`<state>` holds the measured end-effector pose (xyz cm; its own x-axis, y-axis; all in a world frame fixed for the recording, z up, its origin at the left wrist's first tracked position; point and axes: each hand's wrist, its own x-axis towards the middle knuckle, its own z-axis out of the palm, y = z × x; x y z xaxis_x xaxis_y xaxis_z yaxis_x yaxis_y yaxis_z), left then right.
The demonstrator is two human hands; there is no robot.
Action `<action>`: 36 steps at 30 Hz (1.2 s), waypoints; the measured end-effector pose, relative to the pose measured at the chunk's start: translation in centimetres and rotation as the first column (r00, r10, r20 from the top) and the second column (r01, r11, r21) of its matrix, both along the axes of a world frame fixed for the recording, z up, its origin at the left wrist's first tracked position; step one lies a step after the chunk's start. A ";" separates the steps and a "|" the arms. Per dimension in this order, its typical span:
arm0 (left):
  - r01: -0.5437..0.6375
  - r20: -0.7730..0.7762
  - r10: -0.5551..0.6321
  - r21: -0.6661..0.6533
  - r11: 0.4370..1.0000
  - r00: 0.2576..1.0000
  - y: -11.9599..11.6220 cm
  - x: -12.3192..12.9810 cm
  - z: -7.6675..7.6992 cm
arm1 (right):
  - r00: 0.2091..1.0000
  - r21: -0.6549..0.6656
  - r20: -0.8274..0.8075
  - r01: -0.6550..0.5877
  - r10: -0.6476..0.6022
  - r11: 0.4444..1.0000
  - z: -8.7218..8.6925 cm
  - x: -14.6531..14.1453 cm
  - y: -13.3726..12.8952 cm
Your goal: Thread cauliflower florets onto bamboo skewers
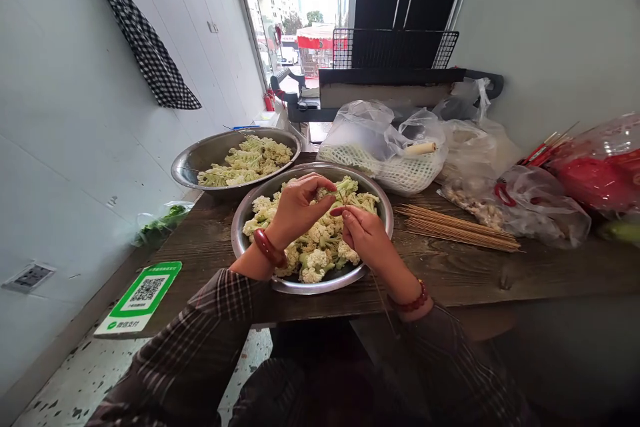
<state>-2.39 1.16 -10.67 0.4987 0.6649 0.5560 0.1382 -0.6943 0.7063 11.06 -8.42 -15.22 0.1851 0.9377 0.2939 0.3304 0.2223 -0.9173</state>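
A steel bowl (pixel 327 289) full of cauliflower florets (pixel 316 265) sits at the table's front edge. Above it, my left hand (pixel 301 207) is closed, thumb and fingers curled together near a thin tip. What those fingers pinch, if anything, is too small to make out. Close to its right, my right hand (pixel 366 233) grips a thin bamboo skewer (pixel 382 295), whose lower end slants down past the wrist. The skewer's upper end shows faintly between the two hands. My palms partly hide the florets below.
Left of the first bowl, a second steel bowl (pixel 186 177) holds skewered cauliflower (pixel 245 160). A bundle of bamboo skewers (pixel 457 227) lies on the wooden table (pixel 440 277) to the right. Plastic bags (pixel 370 123) stand behind; a QR code card (pixel 143 297) lies front left.
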 end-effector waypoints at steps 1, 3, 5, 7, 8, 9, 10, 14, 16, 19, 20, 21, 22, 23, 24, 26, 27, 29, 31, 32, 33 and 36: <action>-0.012 -0.004 0.012 0.003 1.000 1.000 0.0 0.0 0.0 | 1.000 0.004 -0.003 -0.005 0.005 1.000 0.0 0.0 0.0; -0.032 -0.002 0.032 -0.047 0.998 0.999 0.1 0.0 -0.2 | 1.000 0.010 -0.010 -0.013 0.013 1.000 0.1 0.0 0.0; -0.020 0.031 0.025 -0.144 0.989 0.999 0.2 0.0 -0.4 | 1.000 0.008 -0.011 -0.015 0.015 1.000 0.1 0.0 -0.1; 0.025 0.064 -0.010 -0.234 0.972 0.998 0.3 -0.1 -0.6 | 1.000 0.012 0.002 -0.015 0.015 1.000 0.2 0.0 -0.2; 0.046 0.068 -0.028 -0.268 0.962 0.997 0.3 -0.1 -0.6 | 1.000 0.019 0.012 -0.015 0.015 1.000 0.2 0.0 -0.2; 0.063 0.063 -0.046 -0.300 0.952 0.997 0.3 -0.1 -0.6 | 1.000 0.029 0.022 -0.015 0.015 0.999 0.2 0.1 -0.2; 0.076 0.056 -0.060 -0.333 0.940 0.997 0.3 -0.1 -0.6 | 0.999 0.040 0.029 -0.014 0.013 0.999 0.2 0.1 -0.2; 0.122 0.104 -0.083 -0.455 0.882 0.991 0.2 0.2 -0.6 | 1.000 0.057 0.019 -0.017 0.016 0.998 -0.1 0.1 -0.2; 0.105 0.120 -0.057 -0.453 0.885 0.991 0.2 0.2 -0.7 | 1.000 0.055 0.012 -0.027 0.026 0.998 -0.3 0.0 -0.2; 0.004 0.091 0.031 -0.364 0.931 0.995 0.3 0.2 -0.8 | 0.999 0.054 -0.016 -0.035 0.035 0.998 -0.3 -0.1 -0.3; -0.030 0.079 0.059 -0.329 0.944 0.995 0.3 0.2 -0.8 | 0.999 0.054 -0.033 -0.034 0.036 0.998 -0.3 -0.2 -0.4; -0.054 0.072 0.079 -0.302 0.952 0.994 0.3 0.2 -0.9 | 0.998 0.052 -0.051 -0.033 0.036 0.998 -0.2 -0.3 -0.4; -0.067 0.070 0.090 -0.284 0.956 0.993 0.4 0.2 -0.9 | 0.997 0.049 -0.065 -0.030 0.034 0.998 -0.2 -0.3 -0.5; -0.071 0.072 0.094 -0.275 0.959 0.993 0.4 0.1 -0.9 | 0.997 0.048 -0.071 -0.027 0.030 0.998 -0.1 -0.3 -0.5; -0.070 0.075 0.093 -0.271 0.960 0.993 0.4 0.1 -1.0 | 0.997 0.049 -0.069 -0.023 0.026 0.999 -0.1 -0.4 -0.5; -0.061 0.084 0.088 -0.278 0.959 0.993 0.5 0.1 -1.0 | 0.998 0.052 -0.057 -0.013 0.016 0.999 -0.1 -0.3 -0.5; -0.051 0.090 0.080 -0.289 0.956 0.993 0.5 0.1 -1.0 | 0.999 0.055 -0.050 -0.008 0.011 0.998 -0.2 -0.3 -0.5; -0.018 0.111 0.058 -0.328 0.945 0.992 0.5 0.2 -1.1 | 0.999 0.058 -0.040 -0.003 0.006 0.998 -0.4 -0.2 -0.4; 0.032 0.143 0.025 -0.379 0.925 0.989 0.4 0.2 -1.0 | 1.000 0.055 -0.031 -0.004 0.005 0.998 -0.6 -0.1 -0.4; 0.063 0.163 0.005 -0.407 0.911 0.987 0.4 0.2 -1.0 | 1.000 0.054 -0.026 -0.004 0.005 0.999 -0.7 -0.1 -0.4; 0.097 0.186 -0.016 -0.434 0.896 0.982 0.3 0.3 -1.0 | 1.000 0.055 -0.023 -0.002 0.003 0.998 -0.8 0.0 -0.4; 0.192 0.255 -0.066 -0.507 0.840 0.965 0.2 0.3 -0.9 | 1.000 0.064 -0.023 0.003 -0.002 0.998 -0.8 0.0 -0.5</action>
<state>-2.06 1.31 -11.53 0.5081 0.8249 0.2478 -0.1276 -0.2125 0.9688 11.05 -8.87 -16.06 0.1949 0.9168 0.3485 0.3099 0.2796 -0.9087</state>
